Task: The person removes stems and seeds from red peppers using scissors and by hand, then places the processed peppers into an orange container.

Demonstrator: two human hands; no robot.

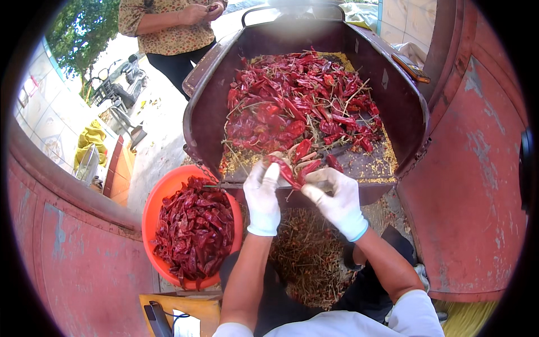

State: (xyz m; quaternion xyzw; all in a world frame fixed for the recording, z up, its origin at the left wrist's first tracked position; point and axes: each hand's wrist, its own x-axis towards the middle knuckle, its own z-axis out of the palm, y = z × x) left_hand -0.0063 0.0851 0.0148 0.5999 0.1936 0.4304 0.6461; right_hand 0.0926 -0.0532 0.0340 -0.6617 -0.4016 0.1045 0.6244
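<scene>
Both of my hands wear white gloves and meet over the near edge of a dark red metal cart bed [412, 121]. Between them is a dried red chili pepper [285, 172]. My left hand [263, 188] grips one end of it with the thumb raised against the fingers. My right hand [336, 194] pinches at the other end, thumb and fingertips together. Just beyond my fingers, a large heap of dried red chilies [297, 101] with pale stems fills the middle of the bed. Yellow seeds lie scattered along the bed floor.
At my left stands an orange basin [150, 224] full of dark red chilies. Stems and scraps [309, 253] cover the ground between my legs. A phone [410, 67] rests on the cart's right rim. Another person [174, 28] stands beyond the cart's left side. Red metal doors [460, 168] flank me.
</scene>
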